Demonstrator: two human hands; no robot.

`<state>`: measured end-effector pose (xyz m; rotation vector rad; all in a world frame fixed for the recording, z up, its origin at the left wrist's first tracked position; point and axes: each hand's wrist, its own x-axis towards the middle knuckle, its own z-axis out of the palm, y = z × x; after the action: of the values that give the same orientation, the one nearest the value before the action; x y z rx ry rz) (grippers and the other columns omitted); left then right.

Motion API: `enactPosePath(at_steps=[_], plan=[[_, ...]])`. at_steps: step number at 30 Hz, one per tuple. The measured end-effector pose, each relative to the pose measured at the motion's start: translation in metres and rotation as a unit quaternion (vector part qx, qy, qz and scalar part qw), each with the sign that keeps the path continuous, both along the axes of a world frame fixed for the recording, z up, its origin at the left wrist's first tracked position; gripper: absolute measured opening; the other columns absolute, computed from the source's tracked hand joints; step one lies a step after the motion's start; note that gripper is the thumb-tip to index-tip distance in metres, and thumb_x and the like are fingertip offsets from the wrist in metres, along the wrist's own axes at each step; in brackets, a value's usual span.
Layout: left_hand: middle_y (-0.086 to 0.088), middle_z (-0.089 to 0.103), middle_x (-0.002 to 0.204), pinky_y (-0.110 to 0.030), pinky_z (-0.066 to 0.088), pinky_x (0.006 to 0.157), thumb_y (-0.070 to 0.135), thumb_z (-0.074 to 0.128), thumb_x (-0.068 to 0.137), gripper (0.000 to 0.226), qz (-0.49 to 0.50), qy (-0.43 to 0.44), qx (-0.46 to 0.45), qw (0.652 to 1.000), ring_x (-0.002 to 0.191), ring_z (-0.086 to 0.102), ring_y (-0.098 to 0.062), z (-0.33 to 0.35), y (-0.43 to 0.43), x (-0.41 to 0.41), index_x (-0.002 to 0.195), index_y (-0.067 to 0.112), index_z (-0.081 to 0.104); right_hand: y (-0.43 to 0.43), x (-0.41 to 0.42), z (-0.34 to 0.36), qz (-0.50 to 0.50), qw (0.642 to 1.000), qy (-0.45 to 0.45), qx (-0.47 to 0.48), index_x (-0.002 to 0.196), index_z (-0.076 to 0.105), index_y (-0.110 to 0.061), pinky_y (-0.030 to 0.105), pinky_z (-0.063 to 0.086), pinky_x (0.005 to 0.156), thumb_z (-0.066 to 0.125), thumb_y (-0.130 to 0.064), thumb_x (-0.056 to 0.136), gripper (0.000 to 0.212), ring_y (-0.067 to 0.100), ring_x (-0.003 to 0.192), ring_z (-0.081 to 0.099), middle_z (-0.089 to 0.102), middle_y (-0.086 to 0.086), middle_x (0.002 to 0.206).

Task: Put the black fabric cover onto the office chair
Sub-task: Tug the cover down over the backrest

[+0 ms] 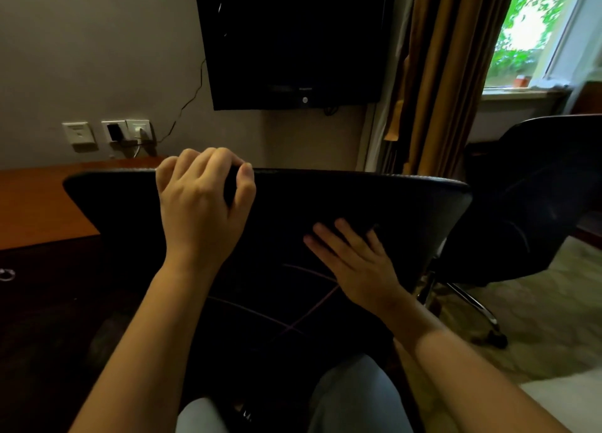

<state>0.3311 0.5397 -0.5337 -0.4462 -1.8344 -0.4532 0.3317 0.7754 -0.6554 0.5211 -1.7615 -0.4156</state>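
The left hand (202, 204) is clenched over the top edge of the chair (325, 198) back. Its fingers (195, 159) are curled over the far side and the thumb is bent against the near face, so it grips the rim firmly. The right hand (355, 263) lies lower and to the right, released and flat. Its fingers are straight and slightly spread, pressing on the near face of the back, with the tips at what looks like a fold in the fabric.

The cover (277, 302) appears to be draped over the back, a black sheet crossed by thin pinkish lines that runs down toward the person's knees (355, 397). It is black on black in dim light, so where cloth ends and chair begins cannot be told, nor whether the left hand grips cloth as well as rim.

A second chair (527, 204), also dark, stands to the right on a chrome base. A wooden desk (39, 204) sits to the left under wall sockets (127, 131), and a TV (293, 42) hangs above. A brown curtain (439, 74) hangs beside the window (537, 25).
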Motion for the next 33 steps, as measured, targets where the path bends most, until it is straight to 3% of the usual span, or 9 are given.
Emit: enactPosePath(at_steps=[4,6,7,12,16,21,25,29,33], plan=[[-0.007,0.063,0.079,-0.036,0.029,0.080,0.030,0.039,0.099,0.032,-0.002,0.003,-0.001,1.000,0.078,0.051,-0.023,-0.001,-0.001,0.001,0.084,0.011,0.059,0.036,0.020,-0.004,0.009,0.993,0.024,-0.113,0.144,0.041,-0.028,0.027,0.028,0.109,0.053,-0.012,0.092,0.056,0.021,0.123,0.044,0.042,0.003,0.138],[-0.008,0.063,0.079,-0.037,0.029,0.080,0.031,0.038,0.099,0.033,-0.001,0.006,0.001,1.000,0.077,0.051,-0.025,-0.001,-0.001,0.000,0.083,0.010,0.059,0.057,0.031,0.007,-0.013,0.977,0.051,-0.206,0.124,0.065,-0.017,0.023,0.026,0.105,0.047,-0.022,0.101,0.030,0.024,0.110,0.045,0.043,0.010,0.119],[-0.008,0.063,0.079,-0.037,0.029,0.080,0.030,0.039,0.099,0.033,-0.001,0.007,0.004,1.000,0.077,0.051,-0.025,-0.001,0.000,-0.001,0.083,0.010,0.059,0.066,0.036,0.014,-0.009,0.970,0.046,-0.237,0.111,0.072,-0.009,0.019,0.024,0.103,0.042,-0.026,0.104,0.035,0.021,0.112,0.043,0.042,0.012,0.115],[-0.010,0.062,0.077,-0.036,0.029,0.080,0.028,0.041,0.099,0.031,0.005,0.013,0.019,1.000,0.077,0.049,-0.024,-0.001,0.002,-0.001,0.081,0.009,0.058,0.067,0.050,0.045,0.092,0.954,0.053,-0.280,0.108,0.071,-0.005,0.022,0.033,0.101,0.053,-0.017,0.100,0.023,0.030,0.098,0.050,0.048,0.013,0.106],[-0.010,0.062,0.079,-0.037,0.028,0.081,0.028,0.040,0.099,0.031,0.004,0.006,0.014,1.000,0.079,0.049,-0.025,-0.001,0.001,0.000,0.083,0.009,0.059,0.062,0.045,0.025,0.111,0.947,0.050,-0.297,0.100,0.056,-0.006,0.028,0.040,0.092,0.049,-0.014,0.098,0.011,0.031,0.096,0.051,0.051,0.010,0.101],[-0.010,0.062,0.079,-0.037,0.029,0.082,0.029,0.040,0.099,0.031,0.004,0.005,0.009,1.000,0.078,0.049,-0.026,-0.001,0.003,0.000,0.084,0.009,0.058,0.077,0.040,-0.039,0.057,0.954,-0.060,-0.287,0.104,0.057,-0.015,0.041,0.049,0.081,0.055,-0.011,0.089,0.016,0.027,0.100,0.053,0.053,0.004,0.106],[-0.011,0.063,0.080,-0.037,0.029,0.082,0.029,0.041,0.099,0.031,0.005,0.004,0.014,1.000,0.079,0.049,-0.026,-0.001,0.005,0.002,0.084,0.009,0.059,0.090,0.052,-0.045,0.068,0.954,-0.141,-0.256,0.106,0.062,-0.014,0.034,0.049,0.082,0.051,-0.017,0.093,0.017,0.027,0.100,0.056,0.054,0.005,0.109],[-0.011,0.062,0.080,-0.038,0.029,0.083,0.030,0.039,0.100,0.032,0.003,-0.001,0.018,1.000,0.080,0.049,-0.027,-0.001,0.004,0.003,0.084,0.009,0.058,0.085,0.059,0.013,0.091,0.938,-0.079,-0.324,0.101,0.066,-0.002,0.027,0.043,0.087,0.054,-0.016,0.095,0.019,0.029,0.096,0.054,0.055,0.013,0.105],[-0.011,0.062,0.080,-0.038,0.029,0.082,0.029,0.040,0.100,0.031,0.002,-0.004,0.014,1.000,0.081,0.048,-0.025,-0.001,0.002,0.003,0.084,0.009,0.058,0.085,0.065,0.054,0.069,0.953,0.007,-0.296,0.095,0.071,0.001,0.024,0.035,0.098,0.063,-0.008,0.092,0.013,0.031,0.100,0.051,0.063,0.018,0.098]])
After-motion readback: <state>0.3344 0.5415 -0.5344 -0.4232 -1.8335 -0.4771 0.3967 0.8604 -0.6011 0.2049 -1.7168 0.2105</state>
